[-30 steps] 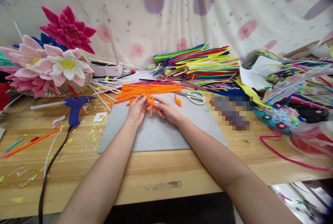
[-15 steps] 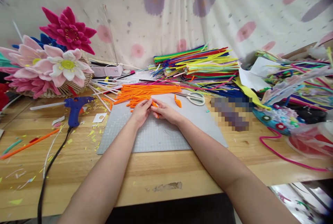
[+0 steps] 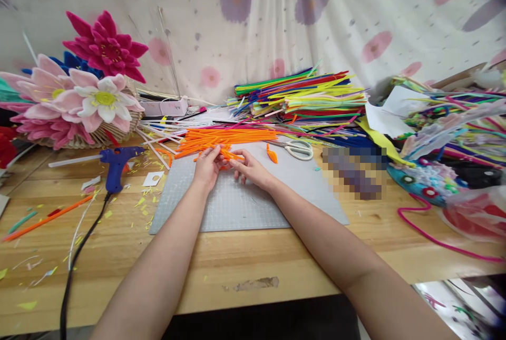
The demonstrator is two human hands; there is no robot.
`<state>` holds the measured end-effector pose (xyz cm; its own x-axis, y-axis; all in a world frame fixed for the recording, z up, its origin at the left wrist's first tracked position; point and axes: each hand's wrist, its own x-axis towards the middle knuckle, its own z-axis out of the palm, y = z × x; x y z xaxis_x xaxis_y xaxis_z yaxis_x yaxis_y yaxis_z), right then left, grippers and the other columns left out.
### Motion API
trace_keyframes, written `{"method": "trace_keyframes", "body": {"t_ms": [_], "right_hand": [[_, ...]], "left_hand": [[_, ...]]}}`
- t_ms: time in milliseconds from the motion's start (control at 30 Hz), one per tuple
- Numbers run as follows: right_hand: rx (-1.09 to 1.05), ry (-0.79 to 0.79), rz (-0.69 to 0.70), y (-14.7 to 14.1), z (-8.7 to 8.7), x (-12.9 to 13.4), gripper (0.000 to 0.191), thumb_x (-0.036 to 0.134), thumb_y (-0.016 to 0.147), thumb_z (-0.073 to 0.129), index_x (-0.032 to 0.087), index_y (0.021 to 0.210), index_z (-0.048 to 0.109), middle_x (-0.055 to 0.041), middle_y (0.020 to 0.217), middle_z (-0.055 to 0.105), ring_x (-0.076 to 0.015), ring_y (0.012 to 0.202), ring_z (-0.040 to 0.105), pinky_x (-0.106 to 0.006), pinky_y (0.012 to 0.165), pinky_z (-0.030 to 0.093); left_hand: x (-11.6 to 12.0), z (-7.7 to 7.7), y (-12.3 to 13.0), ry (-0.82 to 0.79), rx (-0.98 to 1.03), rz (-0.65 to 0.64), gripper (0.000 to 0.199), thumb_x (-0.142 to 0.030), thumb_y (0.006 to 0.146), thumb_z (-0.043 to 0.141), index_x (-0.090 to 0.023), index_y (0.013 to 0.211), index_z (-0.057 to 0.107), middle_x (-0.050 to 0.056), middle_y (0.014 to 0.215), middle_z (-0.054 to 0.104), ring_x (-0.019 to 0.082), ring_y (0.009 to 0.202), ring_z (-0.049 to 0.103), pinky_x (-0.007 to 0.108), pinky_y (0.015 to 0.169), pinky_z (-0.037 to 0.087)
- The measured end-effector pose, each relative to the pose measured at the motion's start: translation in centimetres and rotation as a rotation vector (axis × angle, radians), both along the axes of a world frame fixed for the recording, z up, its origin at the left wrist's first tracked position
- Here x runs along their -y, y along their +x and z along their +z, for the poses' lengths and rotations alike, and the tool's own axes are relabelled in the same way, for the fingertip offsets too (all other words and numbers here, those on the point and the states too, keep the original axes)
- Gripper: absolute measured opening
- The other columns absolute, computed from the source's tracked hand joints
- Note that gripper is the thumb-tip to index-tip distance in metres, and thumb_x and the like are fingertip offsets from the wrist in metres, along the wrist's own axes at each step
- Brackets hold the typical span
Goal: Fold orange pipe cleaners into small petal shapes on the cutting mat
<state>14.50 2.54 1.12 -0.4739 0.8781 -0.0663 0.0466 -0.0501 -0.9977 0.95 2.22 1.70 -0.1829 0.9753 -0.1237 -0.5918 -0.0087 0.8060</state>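
Observation:
My left hand [image 3: 207,167] is closed on an orange pipe cleaner piece [image 3: 229,155] above the grey cutting mat [image 3: 253,205]. My right hand [image 3: 251,168] pinches the right end of the same piece, its lower fingers curled. Behind my hands lies a pile of orange pipe cleaners [image 3: 233,135]. A small folded orange piece [image 3: 272,154] rests on the mat to the right of my right hand, beside scissors with pale handles [image 3: 299,149].
A blue glue gun [image 3: 115,167] with a black cord lies left of the mat, among yellow scraps. Fabric flowers [image 3: 103,100] stand at the back left. Colourful pipe cleaner bundles [image 3: 304,95] fill the back. A pixelated object [image 3: 353,171] lies to the right.
My hands have moved slightly apart, and more of the orange piece shows between them. The view has shifted slightly.

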Motion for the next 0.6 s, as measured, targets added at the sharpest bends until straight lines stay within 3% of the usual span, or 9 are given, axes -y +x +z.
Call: {"method": "trace_keyframes", "body": {"t_ms": [200, 300, 433, 600], "right_hand": [[0.006, 0.072, -0.107, 0.1, -0.8, -0.5, 0.026, 0.044, 0.085, 0.044, 0.02, 0.074, 0.044, 0.0084, 0.051, 0.035, -0.0043, 0.036, 0.03, -0.018, 0.036, 0.028], [-0.012, 0.081, -0.056, 0.3, -0.7, -0.5, 0.025, 0.043, 0.085, 0.045, 0.02, 0.074, 0.045, 0.0085, 0.051, 0.033, -0.0046, 0.037, 0.029, -0.019, 0.036, 0.029], [0.011, 0.072, 0.023, 0.8, -0.2, -0.4, 0.021, 0.038, 0.083, 0.049, 0.017, 0.078, 0.051, 0.0094, 0.047, 0.033, -0.0047, 0.037, 0.031, -0.018, 0.037, 0.031], [0.149, 0.086, -0.026, 0.9, -0.2, -0.5, 0.02, 0.035, 0.082, 0.051, 0.017, 0.074, 0.053, 0.0084, 0.044, 0.042, -0.0042, 0.034, 0.038, -0.017, 0.036, 0.032]], "left_hand": [[0.2, -0.5, 0.3, 0.041, -0.183, -0.087, 0.024, -0.033, 0.065, 0.071, -0.015, 0.08, 0.069, 0.003, 0.073, 0.066, 0.008, 0.061, 0.058, 0.018, 0.051, 0.045], [0.2, -0.4, 0.1, 0.053, -0.207, -0.134, 0.028, -0.037, 0.064, 0.07, -0.016, 0.083, 0.07, 0.006, 0.085, 0.068, 0.01, 0.065, 0.061, 0.017, 0.048, 0.042], [0.0, -0.4, -0.2, 0.053, -0.268, 0.047, 0.031, -0.037, 0.061, 0.072, -0.014, 0.081, 0.071, 0.006, 0.081, 0.069, 0.009, 0.061, 0.059, 0.015, 0.043, 0.038], [-0.4, -0.4, -0.6, 0.057, -0.266, 0.217, 0.021, -0.029, 0.06, 0.073, -0.014, 0.074, 0.071, 0.002, 0.072, 0.067, 0.006, 0.055, 0.054, 0.015, 0.043, 0.037]]}}
